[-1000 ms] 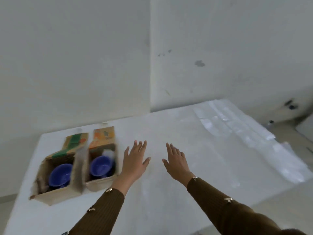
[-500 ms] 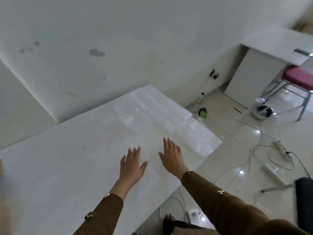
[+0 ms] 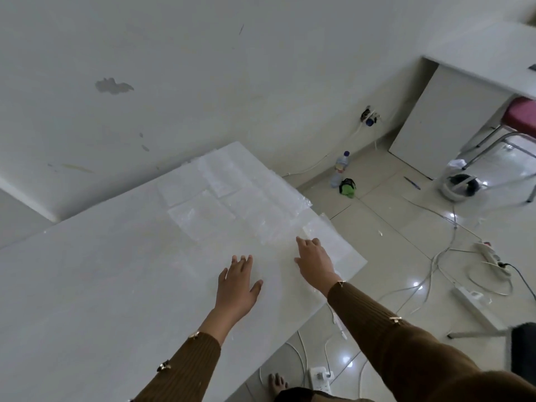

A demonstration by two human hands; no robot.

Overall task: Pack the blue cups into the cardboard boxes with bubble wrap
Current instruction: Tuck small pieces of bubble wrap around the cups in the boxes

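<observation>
Table: white top (image 3: 101, 285) running from the near left toward the far right, its far end against a pale wall (image 3: 174, 82) with a grey patch of chipped paint.
Bubble wrap: clear sheets (image 3: 232, 195) lying flat and overlapping on the far right end of the table, their right edges reaching the table's edge.
Left hand: open (image 3: 236, 285), palm down, fingers straight and slightly spread over bare table near the middle; it holds nothing, and I cannot tell whether it touches the top.
Right hand: open (image 3: 314, 262), palm down, fingers stretched toward the far side, fingertips at the near edge of the bubble wrap; contact with the sheet cannot be made out, and nothing is gripped.
Sleeves: brown ribbed knit with small gold clasps on both forearms.
Floor: glossy pale tiles at right, with white cables and a power strip (image 3: 493, 258).
By the wall: plastic bottle (image 3: 340, 169) standing just beside a small green object (image 3: 347, 187).
Far right: white desk (image 3: 435, 111) and a chair with a pink seat (image 3: 519, 114).
</observation>
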